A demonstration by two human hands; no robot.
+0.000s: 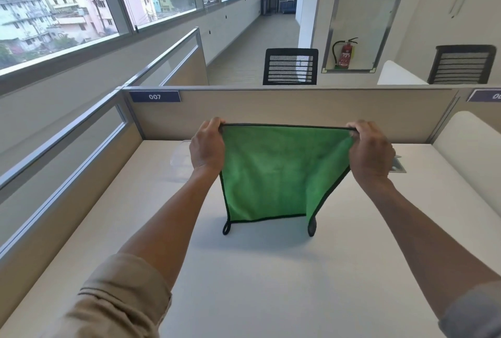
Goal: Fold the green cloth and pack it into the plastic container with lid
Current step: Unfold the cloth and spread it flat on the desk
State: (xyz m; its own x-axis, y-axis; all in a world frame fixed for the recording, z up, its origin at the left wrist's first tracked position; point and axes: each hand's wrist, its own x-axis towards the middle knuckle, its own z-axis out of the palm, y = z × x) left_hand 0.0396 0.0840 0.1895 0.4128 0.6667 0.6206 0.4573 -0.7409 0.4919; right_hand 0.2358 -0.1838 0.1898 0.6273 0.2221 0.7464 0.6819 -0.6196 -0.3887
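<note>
Still unfolded: square green microfibre cloth (pixel 273 172) is pinched at its top corners by left hand (pixel 207 147) and right hand (pixel 370 153), each grip closed; clear plastic container (pixel 179 158) sits unpacked behind the left hand.

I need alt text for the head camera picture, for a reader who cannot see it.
Two bare hands, left hand and right hand, hold a green cloth stretched by its top corners above a white desk. A clear plastic container shows partly behind the left hand.
</note>
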